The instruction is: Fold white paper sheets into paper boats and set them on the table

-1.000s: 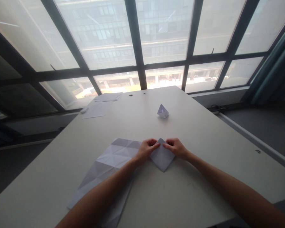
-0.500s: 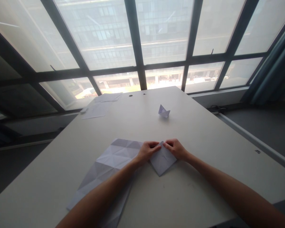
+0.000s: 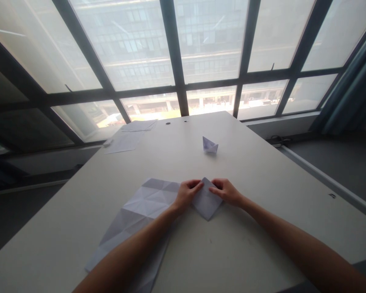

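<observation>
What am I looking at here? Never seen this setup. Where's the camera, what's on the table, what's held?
No machine here: these are a person's two bare hands, seen from one camera worn on the head, looking forward and down.

The left hand and right hand hold a folded paper diamond near its far corner, thumbs on top.

On the white table, a large creased sheet lies partly under the left forearm. Beyond the hands sits a small folded paper piece; flat sheets lie at the far left. Behind the table are large windows.
</observation>
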`<state>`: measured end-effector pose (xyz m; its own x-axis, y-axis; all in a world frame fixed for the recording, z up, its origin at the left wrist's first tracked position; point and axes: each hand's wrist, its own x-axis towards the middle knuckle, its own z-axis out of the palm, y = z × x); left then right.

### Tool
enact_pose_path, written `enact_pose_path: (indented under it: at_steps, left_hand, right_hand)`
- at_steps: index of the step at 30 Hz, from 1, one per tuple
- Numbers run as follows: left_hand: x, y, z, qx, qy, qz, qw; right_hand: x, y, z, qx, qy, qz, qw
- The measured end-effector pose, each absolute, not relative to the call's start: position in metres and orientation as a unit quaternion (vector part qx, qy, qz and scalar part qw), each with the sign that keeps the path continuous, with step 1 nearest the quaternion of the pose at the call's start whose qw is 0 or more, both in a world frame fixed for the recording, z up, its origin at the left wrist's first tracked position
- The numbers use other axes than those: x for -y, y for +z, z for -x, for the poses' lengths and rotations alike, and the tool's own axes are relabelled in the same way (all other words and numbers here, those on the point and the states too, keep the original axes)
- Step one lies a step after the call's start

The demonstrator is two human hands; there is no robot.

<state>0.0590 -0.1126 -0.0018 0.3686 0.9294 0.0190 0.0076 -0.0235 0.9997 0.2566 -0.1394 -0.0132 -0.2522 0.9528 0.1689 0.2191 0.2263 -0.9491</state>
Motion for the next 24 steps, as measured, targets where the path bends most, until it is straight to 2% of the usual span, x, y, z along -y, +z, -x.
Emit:
enact_pose_path:
  at_steps: [11, 24]
  left_hand:
    - [0.112, -0.003, -0.06, -0.398, 0.412, -0.581, 0.578]
    - [0.108, -0.005, -0.055, -0.35, 0.359, -0.629, 0.594]
  right_hand:
    - [0.139, -0.015, -0.256, 0.625, 0.446, 0.449, 0.458]
    - [0.13, -0.025, -0.259, 0.528, 0.407, 0.478, 0.571]
